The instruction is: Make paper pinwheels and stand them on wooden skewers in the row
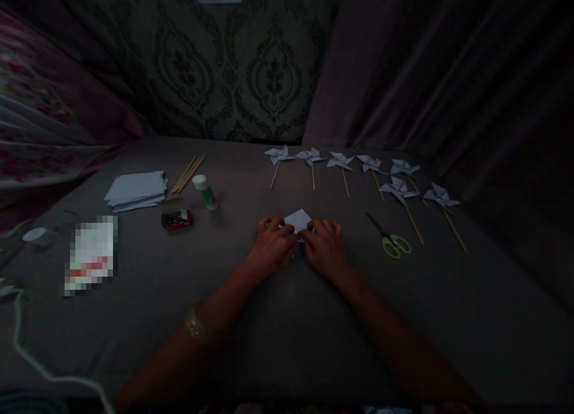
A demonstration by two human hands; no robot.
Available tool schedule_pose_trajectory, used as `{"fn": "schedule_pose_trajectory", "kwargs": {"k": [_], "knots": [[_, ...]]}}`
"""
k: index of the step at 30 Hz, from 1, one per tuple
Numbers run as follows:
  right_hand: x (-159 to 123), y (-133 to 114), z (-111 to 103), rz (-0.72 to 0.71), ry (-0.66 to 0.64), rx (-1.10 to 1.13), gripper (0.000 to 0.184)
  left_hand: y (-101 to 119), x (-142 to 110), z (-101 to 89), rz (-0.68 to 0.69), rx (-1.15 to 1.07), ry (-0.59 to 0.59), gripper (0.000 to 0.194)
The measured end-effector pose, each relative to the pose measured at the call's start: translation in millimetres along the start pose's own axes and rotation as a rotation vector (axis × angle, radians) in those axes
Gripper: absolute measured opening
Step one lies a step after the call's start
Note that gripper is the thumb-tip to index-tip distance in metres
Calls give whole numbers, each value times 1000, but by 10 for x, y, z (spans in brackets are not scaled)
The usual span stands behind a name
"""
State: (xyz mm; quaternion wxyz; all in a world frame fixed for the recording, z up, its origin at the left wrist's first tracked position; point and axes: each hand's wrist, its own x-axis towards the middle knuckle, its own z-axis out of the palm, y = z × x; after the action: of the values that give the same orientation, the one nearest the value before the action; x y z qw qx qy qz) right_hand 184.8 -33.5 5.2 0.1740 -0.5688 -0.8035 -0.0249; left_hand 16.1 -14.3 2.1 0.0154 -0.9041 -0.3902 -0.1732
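In the middle of the grey cloth surface, both hands grip a small piece of folded white paper [299, 217]. My left hand [274, 247] has its fingers closed on the left side of the paper. On the opposite side, my right hand [325, 244] pinches it, the two thumbs close together near its lower part. Much of the paper's lower half is hidden by the fingers. To the right of my right hand lies a pair of scissors [391, 241] with green handles, blades pointing away to the upper left.
Several paper pinwheels [341, 161] on sticks lie along the back right. At the left are a stack of white paper [137, 190], thin wooden sticks [188, 174], a glue stick [205, 193] standing upright and an open red box [176, 218] of small pieces. A white cable [49, 375] runs along the lower left.
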Motion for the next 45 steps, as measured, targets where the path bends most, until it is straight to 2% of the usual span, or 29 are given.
{"fn": "schedule_pose_trajectory", "kwargs": {"k": [13, 16, 21, 23, 28, 39, 45], "knots": [[11, -71, 0, -34, -70, -81, 25, 61, -6, -3, -19, 51, -28, 25], [-17, -40, 36, -14, -41, -35, 27, 54, -10, 10, -19, 49, -1, 25], [-65, 33, 84, 153, 121, 105, 33, 62, -18, -11, -20, 56, -8, 28], [-67, 28, 85, 147, 147, 111, 32, 68, -21, -19, -21, 57, -11, 28], [-36, -15, 95, 79, 85, 86, 29, 77, -19, -21, -41, 36, -9, 28], [9, -58, 33, 31, 10, 5, 24, 92, -13, -23, -56, 33, -32, 27], [46, -66, 22, 13, -23, -19, 25, 80, -21, -15, -93, -50, 16, 25]]}}
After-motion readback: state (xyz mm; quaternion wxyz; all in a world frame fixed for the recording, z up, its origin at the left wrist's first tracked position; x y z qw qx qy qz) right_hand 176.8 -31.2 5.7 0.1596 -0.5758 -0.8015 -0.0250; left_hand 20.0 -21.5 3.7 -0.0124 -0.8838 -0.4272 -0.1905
